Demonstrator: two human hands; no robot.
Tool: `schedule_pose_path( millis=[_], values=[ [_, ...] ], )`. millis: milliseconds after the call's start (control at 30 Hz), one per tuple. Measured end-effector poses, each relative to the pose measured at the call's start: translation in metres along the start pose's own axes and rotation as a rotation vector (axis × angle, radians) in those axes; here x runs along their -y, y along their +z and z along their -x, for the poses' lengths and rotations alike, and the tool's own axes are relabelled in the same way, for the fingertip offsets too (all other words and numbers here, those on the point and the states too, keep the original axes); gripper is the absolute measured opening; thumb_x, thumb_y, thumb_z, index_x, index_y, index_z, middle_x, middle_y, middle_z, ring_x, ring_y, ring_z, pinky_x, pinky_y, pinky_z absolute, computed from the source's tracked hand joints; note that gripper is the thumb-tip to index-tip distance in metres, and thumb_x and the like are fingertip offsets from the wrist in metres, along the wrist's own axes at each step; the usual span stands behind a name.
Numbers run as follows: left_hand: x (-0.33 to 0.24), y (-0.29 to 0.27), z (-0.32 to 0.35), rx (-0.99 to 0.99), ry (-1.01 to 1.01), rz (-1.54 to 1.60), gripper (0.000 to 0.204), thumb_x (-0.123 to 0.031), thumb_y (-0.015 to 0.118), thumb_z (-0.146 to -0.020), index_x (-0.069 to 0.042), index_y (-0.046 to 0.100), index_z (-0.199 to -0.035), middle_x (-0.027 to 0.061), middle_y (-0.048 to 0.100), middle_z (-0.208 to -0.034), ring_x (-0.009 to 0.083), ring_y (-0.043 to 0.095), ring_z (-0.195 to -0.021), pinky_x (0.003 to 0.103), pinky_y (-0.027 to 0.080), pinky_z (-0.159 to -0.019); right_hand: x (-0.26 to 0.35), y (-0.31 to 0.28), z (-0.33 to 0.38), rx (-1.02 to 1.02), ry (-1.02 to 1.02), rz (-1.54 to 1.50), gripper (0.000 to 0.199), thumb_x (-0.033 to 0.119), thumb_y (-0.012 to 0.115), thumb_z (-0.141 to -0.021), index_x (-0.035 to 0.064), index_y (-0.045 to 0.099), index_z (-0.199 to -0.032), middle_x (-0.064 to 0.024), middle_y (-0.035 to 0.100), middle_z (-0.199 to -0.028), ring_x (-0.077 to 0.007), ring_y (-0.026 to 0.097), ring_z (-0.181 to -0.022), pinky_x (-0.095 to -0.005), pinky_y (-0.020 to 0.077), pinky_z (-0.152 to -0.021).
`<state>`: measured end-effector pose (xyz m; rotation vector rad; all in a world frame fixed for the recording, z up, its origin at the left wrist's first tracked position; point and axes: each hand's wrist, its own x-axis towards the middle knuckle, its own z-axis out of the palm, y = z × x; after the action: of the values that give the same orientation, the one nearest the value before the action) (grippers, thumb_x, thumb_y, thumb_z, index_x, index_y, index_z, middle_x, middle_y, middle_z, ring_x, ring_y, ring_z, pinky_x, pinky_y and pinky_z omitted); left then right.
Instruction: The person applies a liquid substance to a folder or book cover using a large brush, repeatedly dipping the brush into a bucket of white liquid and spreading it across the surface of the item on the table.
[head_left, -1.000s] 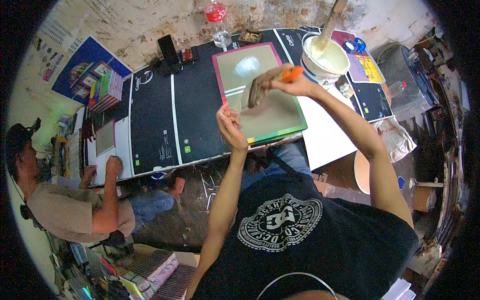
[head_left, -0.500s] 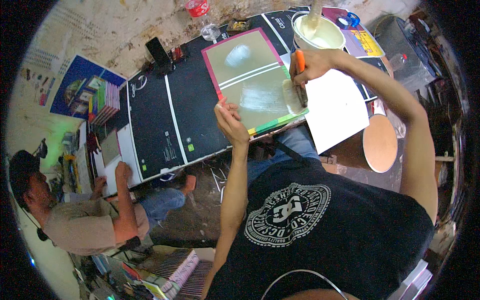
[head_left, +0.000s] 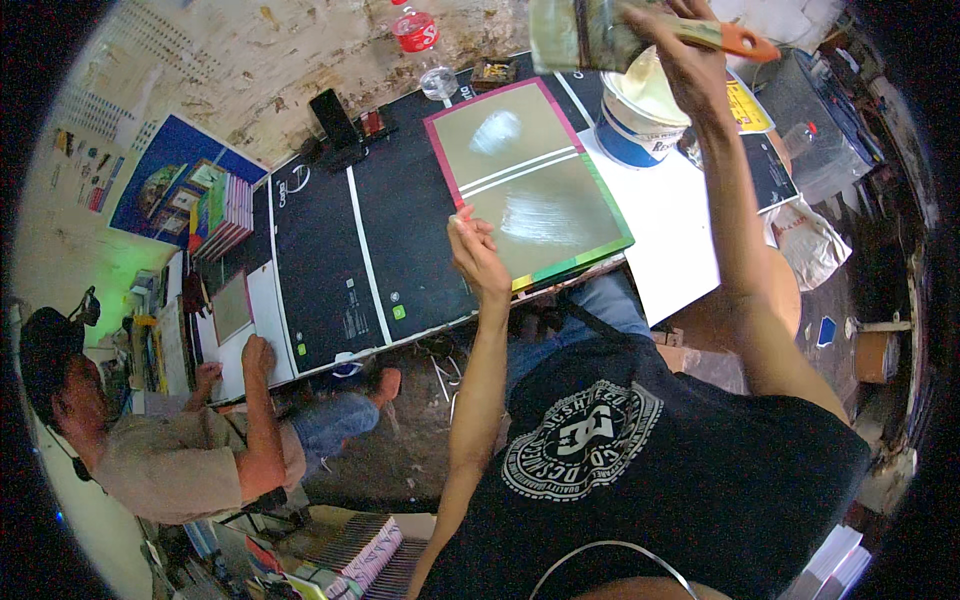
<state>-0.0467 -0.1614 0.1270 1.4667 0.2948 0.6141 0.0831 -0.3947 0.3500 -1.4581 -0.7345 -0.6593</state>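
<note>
My right hand (head_left: 698, 75) grips a wide flat paintbrush (head_left: 600, 35) with an orange handle, raised over the table's far side. Just below it stands a white and blue bucket (head_left: 632, 130) with pale, glue-like stuff inside. On the table lies an open book cover (head_left: 555, 195), grey-brown inside with maroon, green and yellow edges and two white lines across it. Whitish wet smears mark both of its halves. My left hand (head_left: 478, 255) is at the cover's left edge, fingers curled together against it.
A white sheet (head_left: 670, 235) lies right of the cover. Behind stand a plastic bottle (head_left: 425, 50), a small box (head_left: 493, 73) and a phone (head_left: 333, 115). At left, another person (head_left: 180, 455) works at the table beside stacked books (head_left: 225, 215). A round-topped stool (head_left: 783, 290) stands at right.
My right hand has lifted the paintbrush off the cover's right edge and carried it up and away over the bucket. My left hand stays at the cover's left edge.
</note>
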Motion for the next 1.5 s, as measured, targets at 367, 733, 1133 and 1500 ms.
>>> schedule_pose_path(
  millis=[367,733,1133,1500],
  values=[
    [-0.009,0.002,0.006,0.113,0.105,-0.283,0.044,-0.031,0.029,-0.104,0.001,0.059,-0.098,0.0075,0.051,-0.063,0.0199,0.051,-0.057,0.036,0.040,-0.055,-0.163,0.135,0.065,-0.155,0.596,-0.005,0.025,0.022,0.073,-0.077,0.0022,0.066,-0.089,-0.0134,0.069,-0.092,-0.0214,0.066,-0.083,-0.0345,0.0519,-0.077],
    [-0.003,0.007,0.002,-0.053,0.060,-0.292,0.062,-0.047,0.020,-0.104,-0.002,0.059,-0.088,0.0042,0.049,-0.059,0.0156,0.048,-0.055,0.033,0.037,-0.053,-0.152,0.012,0.071,0.231,0.531,0.776,0.059,0.028,0.065,-0.077,0.0113,0.053,-0.131,-0.0221,0.069,-0.086,-0.0340,0.069,-0.081,-0.0438,0.0532,-0.076],
    [-0.004,0.008,0.007,-0.020,0.079,-0.341,0.053,-0.039,0.023,-0.104,-0.003,0.053,-0.080,0.0088,0.051,-0.060,0.0240,0.052,-0.057,0.038,0.042,-0.057,-0.102,0.067,0.139,0.110,0.651,0.232,0.073,0.008,0.070,-0.075,0.0027,0.042,-0.142,-0.0080,0.064,-0.082,-0.0139,0.059,-0.077,-0.0294,0.0484,-0.079],
    [-0.003,-0.001,0.012,-0.002,0.081,-0.259,0.039,-0.029,0.027,-0.103,-0.002,0.051,-0.089,0.0174,0.053,-0.069,0.0357,0.056,-0.066,0.046,0.044,-0.064,-0.044,-0.035,0.128,-0.584,0.648,-0.069,0.055,0.009,0.065,-0.080,-0.0023,0.045,-0.130,-0.0179,0.060,-0.107,-0.0241,0.061,-0.098,-0.0347,0.0502,-0.088]
  ],
)
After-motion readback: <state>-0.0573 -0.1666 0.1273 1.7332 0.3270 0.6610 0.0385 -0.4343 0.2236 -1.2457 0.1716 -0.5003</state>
